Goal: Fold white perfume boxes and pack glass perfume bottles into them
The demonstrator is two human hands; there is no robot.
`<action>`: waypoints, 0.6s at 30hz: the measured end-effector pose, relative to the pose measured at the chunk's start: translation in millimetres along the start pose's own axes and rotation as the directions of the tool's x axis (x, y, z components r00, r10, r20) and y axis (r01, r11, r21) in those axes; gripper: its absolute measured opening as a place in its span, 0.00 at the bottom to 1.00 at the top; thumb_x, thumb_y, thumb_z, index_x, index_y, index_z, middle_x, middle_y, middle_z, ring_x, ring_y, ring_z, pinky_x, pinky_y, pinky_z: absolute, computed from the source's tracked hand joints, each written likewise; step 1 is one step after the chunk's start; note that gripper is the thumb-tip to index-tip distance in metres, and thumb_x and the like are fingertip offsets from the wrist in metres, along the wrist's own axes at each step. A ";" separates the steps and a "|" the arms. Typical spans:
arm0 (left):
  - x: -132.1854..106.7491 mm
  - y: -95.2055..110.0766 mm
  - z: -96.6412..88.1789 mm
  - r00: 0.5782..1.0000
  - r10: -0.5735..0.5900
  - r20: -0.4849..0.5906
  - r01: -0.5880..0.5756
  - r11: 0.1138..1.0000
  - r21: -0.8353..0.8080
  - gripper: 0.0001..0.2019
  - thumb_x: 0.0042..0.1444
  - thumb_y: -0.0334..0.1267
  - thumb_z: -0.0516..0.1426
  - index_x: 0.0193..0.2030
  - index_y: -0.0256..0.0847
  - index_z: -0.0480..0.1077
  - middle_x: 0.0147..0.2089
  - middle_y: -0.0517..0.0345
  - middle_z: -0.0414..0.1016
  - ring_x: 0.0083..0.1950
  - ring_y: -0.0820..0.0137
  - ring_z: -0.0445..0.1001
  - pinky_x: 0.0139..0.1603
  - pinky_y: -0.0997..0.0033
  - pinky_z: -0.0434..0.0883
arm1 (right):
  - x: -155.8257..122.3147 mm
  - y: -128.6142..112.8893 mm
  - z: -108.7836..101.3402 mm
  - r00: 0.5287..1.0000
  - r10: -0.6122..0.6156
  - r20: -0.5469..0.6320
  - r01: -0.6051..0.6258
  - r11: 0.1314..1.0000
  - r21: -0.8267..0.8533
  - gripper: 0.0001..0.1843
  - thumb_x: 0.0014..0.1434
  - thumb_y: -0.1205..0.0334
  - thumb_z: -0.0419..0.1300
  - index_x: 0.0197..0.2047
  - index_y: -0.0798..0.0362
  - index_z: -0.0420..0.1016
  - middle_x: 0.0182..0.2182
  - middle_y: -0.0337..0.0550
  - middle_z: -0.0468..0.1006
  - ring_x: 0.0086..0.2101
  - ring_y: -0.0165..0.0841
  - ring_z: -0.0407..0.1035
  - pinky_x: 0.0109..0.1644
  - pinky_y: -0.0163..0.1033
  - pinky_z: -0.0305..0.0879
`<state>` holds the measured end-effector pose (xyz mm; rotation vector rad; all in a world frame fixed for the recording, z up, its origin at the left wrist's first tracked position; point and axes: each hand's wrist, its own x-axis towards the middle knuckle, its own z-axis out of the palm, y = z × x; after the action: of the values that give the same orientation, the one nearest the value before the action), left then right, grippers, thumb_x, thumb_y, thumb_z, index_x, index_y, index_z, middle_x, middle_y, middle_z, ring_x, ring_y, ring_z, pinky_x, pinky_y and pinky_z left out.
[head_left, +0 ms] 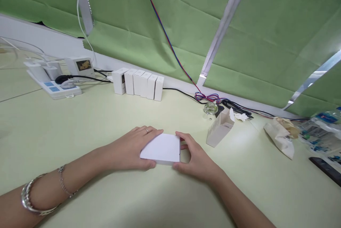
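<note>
A flat white box (163, 148) lies level between my two hands, low over or on the pale tabletop. My left hand (137, 148) grips its left end, thumb along the near side and fingers over the far edge; a ring is on one finger. At the right end my right hand (193, 157) holds it by the corners, thumb near and index finger far, with a gap between palm and box. What the fingers cover on the far side is hidden. To the right of my right hand stands a white carton (220, 128) with its top flaps raised.
Several small white boxes (144, 84) stand in a row near the wall. A power strip (54, 87) with plugs is at the left. Behind the carton are a glass bottle (210, 108) and coiled cables (234, 107). Rightward lie a cloth pouch (279, 137) and plastic bottles (319, 132).
</note>
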<state>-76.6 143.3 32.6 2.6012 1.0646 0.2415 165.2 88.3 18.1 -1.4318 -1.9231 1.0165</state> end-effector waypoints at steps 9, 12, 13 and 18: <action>-0.6 3.1 -2.1 0.995 0.081 -0.059 -0.079 0.996 0.039 0.33 0.45 0.45 0.59 0.59 0.39 0.60 0.56 0.48 0.67 0.58 0.52 0.62 0.57 0.56 0.62 | -1.4 -0.2 -2.2 0.999 0.011 0.053 -0.008 0.999 -0.046 0.46 0.48 0.56 0.66 0.67 0.48 0.48 0.63 0.46 0.56 0.55 0.40 0.61 0.61 0.48 0.60; -1.5 5.7 -3.1 0.997 0.071 -0.043 -0.068 0.996 0.056 0.33 0.45 0.45 0.59 0.59 0.39 0.60 0.56 0.47 0.67 0.57 0.52 0.64 0.57 0.55 0.62 | -1.1 0.4 -2.7 0.997 0.017 0.069 -0.015 0.999 -0.039 0.48 0.47 0.55 0.67 0.67 0.47 0.47 0.63 0.46 0.56 0.56 0.41 0.61 0.61 0.49 0.59; -1.6 6.2 -3.2 0.998 0.060 -0.034 -0.058 0.997 0.056 0.33 0.45 0.46 0.58 0.60 0.39 0.60 0.56 0.47 0.67 0.57 0.52 0.64 0.57 0.55 0.62 | -1.0 0.7 -2.6 0.998 0.018 0.064 -0.016 0.999 -0.037 0.48 0.47 0.55 0.67 0.67 0.47 0.47 0.63 0.46 0.56 0.56 0.41 0.61 0.61 0.49 0.59; -1.5 5.8 -2.4 1.000 0.024 -0.004 -0.024 0.998 0.059 0.35 0.46 0.46 0.57 0.62 0.37 0.59 0.58 0.45 0.67 0.58 0.51 0.64 0.58 0.55 0.62 | -1.0 2.2 -1.9 0.998 0.031 0.048 -0.030 0.999 -0.029 0.47 0.48 0.54 0.66 0.67 0.47 0.49 0.61 0.46 0.59 0.55 0.41 0.62 0.61 0.49 0.60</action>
<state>-74.5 138.9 36.8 2.6680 1.0578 0.2255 168.2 88.2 17.4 -1.4687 -1.9630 1.0509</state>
